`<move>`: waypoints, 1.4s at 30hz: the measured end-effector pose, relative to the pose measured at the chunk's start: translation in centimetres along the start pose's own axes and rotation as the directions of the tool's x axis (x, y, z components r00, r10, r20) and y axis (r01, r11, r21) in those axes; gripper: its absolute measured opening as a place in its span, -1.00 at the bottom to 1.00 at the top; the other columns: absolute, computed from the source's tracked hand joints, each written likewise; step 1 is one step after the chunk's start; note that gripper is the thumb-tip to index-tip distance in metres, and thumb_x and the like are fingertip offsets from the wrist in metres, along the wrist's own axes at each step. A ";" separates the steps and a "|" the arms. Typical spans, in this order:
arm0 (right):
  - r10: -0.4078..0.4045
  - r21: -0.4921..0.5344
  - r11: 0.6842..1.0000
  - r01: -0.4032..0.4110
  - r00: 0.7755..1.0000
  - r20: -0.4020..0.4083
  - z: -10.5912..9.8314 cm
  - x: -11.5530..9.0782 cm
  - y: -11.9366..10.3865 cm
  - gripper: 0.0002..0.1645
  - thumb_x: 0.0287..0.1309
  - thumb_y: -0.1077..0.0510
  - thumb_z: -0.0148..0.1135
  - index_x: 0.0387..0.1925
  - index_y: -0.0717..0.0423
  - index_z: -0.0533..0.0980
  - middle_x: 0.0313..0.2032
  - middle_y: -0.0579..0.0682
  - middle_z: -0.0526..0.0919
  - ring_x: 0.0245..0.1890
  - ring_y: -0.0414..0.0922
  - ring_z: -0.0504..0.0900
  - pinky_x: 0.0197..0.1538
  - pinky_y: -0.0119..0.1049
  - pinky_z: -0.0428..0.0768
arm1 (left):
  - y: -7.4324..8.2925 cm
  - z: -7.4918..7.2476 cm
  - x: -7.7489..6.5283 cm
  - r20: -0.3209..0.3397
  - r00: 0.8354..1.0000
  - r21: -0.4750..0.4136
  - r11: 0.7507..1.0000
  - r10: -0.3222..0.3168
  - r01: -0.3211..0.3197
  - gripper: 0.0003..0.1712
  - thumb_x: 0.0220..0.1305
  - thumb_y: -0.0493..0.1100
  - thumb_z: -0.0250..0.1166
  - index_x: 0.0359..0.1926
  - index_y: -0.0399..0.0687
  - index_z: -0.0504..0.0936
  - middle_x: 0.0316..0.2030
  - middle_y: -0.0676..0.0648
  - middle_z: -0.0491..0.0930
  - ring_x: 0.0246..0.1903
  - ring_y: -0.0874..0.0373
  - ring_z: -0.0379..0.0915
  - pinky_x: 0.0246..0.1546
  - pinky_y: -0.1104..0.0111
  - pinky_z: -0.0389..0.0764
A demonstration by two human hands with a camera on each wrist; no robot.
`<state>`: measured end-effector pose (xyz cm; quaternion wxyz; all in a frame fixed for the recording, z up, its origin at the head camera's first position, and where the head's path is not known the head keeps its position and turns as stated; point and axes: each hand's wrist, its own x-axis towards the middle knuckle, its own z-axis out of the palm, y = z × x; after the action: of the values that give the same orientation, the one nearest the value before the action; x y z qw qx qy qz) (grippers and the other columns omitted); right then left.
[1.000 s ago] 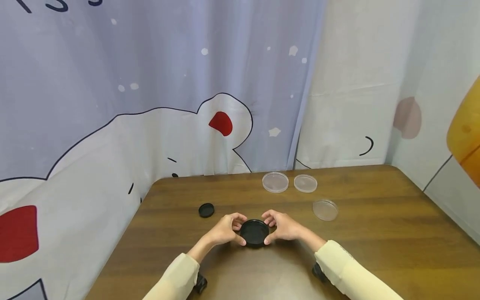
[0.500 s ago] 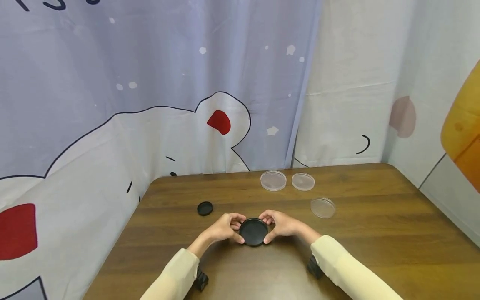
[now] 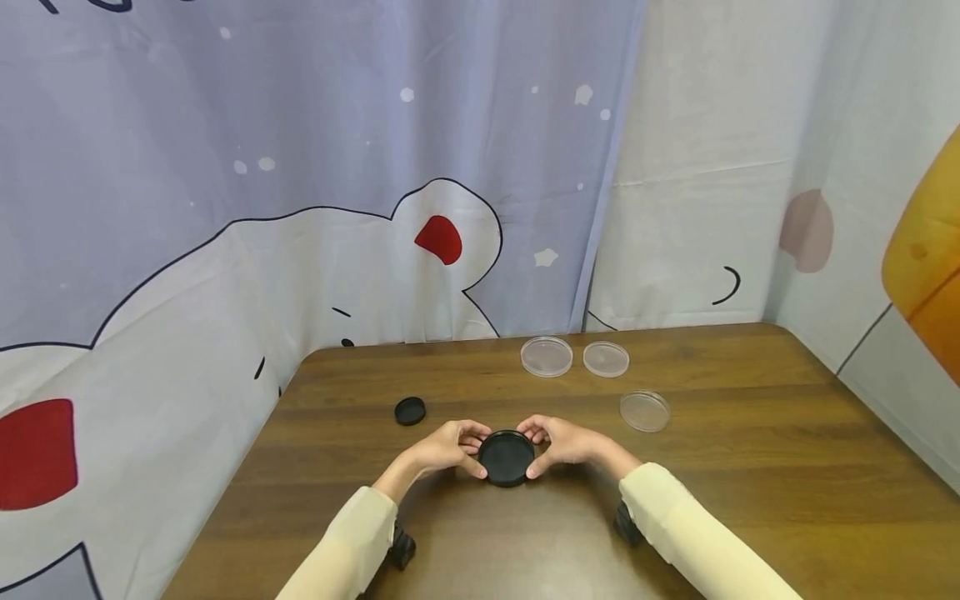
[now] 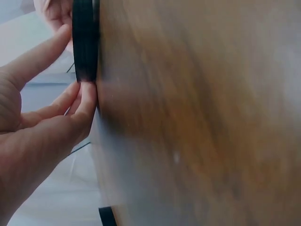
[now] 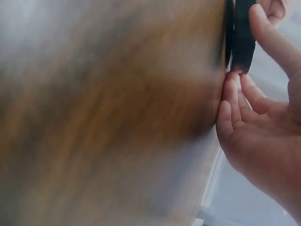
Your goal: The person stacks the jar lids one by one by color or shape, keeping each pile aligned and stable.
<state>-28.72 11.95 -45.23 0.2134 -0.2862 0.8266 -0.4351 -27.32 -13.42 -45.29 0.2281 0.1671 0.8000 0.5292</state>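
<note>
Little has been moved since the earlier frames: the scene sits slightly higher in the head view, while the round black dish (image 3: 507, 458) and both hands are kept in the same places relative to each other. On the wood-grained table (image 3: 487, 550), the dish is held level between the hands; whether it is touching the tabletop or raised just off it cannot be told. Its left edge is grasped by the left hand (image 3: 453, 446), with the thumb toward the near side and the fingers toward the far side. Its right edge is grasped in mirrored fashion by the right hand (image 3: 562, 442). In both wrist views, fingertips are seen pressed against the rim.

Beyond the left hand, a smaller black dish (image 3: 410, 411) is set near the fingers but apart from them. Two clear petri dishes (image 3: 547, 357) are placed side by side at the far edge, and a third clear dish (image 3: 645, 411) is set nearer, beyond the right hand. Cream sleeves (image 3: 697, 525) are worn. Behind the table, a printed curtain (image 3: 510, 100) is hung.
</note>
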 end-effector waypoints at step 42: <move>0.023 0.165 0.986 0.002 0.988 -0.154 2.0 6.1 -7.5 -0.34 0.12 0.19 0.35 0.24 0.28 0.37 0.12 0.31 0.58 0.11 0.09 0.59 0.20 -0.12 0.56 | -0.8 -9.6 -3.4 -0.500 0.860 -0.154 0.988 -0.098 0.023 -0.24 0.17 -0.25 0.37 0.35 -0.33 0.28 0.33 -0.39 0.27 0.31 -0.21 0.26 0.44 0.01 0.19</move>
<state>-29.93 3.32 -40.59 0.1738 -0.2284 0.8033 -0.5218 -29.69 -22.85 -42.17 0.0379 -0.0196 0.7967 0.6028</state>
